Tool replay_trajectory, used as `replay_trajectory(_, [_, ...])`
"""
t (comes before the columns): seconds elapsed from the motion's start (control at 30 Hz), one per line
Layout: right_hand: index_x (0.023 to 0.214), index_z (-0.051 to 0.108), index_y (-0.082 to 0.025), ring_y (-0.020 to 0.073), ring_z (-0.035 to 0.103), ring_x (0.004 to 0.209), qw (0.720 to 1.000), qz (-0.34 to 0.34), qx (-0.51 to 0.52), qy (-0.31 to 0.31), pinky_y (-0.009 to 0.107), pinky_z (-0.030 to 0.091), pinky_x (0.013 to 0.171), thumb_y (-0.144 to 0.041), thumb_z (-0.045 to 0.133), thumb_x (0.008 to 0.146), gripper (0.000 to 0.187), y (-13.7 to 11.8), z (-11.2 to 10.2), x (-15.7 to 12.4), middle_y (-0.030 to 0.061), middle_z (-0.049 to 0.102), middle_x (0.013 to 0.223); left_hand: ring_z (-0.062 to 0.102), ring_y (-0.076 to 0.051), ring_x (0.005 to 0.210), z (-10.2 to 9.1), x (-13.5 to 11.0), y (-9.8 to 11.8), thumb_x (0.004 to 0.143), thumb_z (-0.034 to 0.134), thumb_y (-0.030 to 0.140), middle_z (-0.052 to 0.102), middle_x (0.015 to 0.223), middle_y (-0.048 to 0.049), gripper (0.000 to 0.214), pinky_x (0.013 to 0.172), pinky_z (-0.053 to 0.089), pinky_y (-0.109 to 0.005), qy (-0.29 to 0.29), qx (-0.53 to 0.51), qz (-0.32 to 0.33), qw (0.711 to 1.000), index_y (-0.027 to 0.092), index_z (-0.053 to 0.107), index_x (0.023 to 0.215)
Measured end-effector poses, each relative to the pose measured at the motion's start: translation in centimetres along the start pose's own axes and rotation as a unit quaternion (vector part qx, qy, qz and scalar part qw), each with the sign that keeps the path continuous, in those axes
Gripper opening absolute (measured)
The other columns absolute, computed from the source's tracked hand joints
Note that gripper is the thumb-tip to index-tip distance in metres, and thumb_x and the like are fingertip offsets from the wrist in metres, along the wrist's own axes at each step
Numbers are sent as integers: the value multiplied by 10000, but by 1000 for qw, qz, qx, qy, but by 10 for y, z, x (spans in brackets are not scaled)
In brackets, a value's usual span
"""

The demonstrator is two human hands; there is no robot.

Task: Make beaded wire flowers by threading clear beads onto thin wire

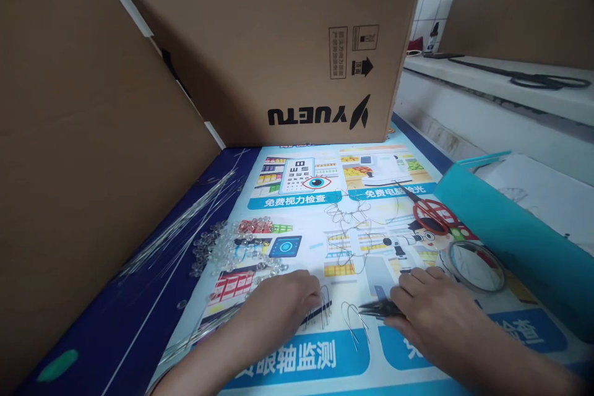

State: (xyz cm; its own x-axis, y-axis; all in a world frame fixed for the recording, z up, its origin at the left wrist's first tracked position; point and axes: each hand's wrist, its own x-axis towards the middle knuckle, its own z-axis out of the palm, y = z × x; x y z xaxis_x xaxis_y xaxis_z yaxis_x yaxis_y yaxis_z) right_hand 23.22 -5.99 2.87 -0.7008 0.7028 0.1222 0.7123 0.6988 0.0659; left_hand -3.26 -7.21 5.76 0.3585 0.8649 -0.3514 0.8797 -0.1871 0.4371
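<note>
My right hand (424,303) is wrapped around black-jawed pliers (378,308), whose tips point left at a bent wire (355,325) on the printed sheet. Close to those tips, the wire forms a narrow hairpin loop. My left hand (290,303) is closed with its fingers curled down; what they pinch is hidden. Just right of its fingertips are several bent wire loops (325,306) and a thin dark strip. Clear beads (218,247) lie in a loose pile beyond my left hand. A tangle of shaped wires (350,223) lies further back, between the hands.
Red-handled scissors (434,215) and a roll of clear tape (477,266) lie at the right, beside a teal box (520,241). Long straight wires (180,223) lie at the left. Cardboard panels (278,43) stand behind and left. Large black scissors (533,77) rest on a ledge.
</note>
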Motion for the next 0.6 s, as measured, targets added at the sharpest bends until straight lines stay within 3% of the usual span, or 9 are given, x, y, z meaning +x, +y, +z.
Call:
replay_trajectory(0.13, [764, 610, -221, 223, 539, 692, 1000, 0, -2, -9, 351, 320, 646, -364, 702, 727, 174, 1, -1, 1, 19, 605, 733, 597, -201, 777, 0, -1, 2, 894, 421, 274, 651, 869, -27, 211, 651, 391, -284, -10, 0, -13, 1000, 223, 621, 853])
replay_trajectory(0.37, [793, 602, -217, 241, 552, 724, 998, -6, 0, -55, 364, 337, 658, -356, 685, 751, 167, 0, -6, 2, 33, 616, 771, 576, -174, 796, 6, -7, 11, 896, 422, 199, 583, 911, -32, 212, 702, 418, -271, 62, 23, 14, 998, 208, 623, 829])
replay_trajectory(0.6, [824, 600, -210, 229, 554, 743, 997, -1, 16, -70, 359, 336, 668, -356, 667, 775, 168, -1, -5, 2, 37, 621, 790, 550, -200, 851, 22, 3, 31, 890, 462, 165, 571, 922, -48, 168, 736, 448, -303, 78, 27, 36, 996, 184, 623, 845])
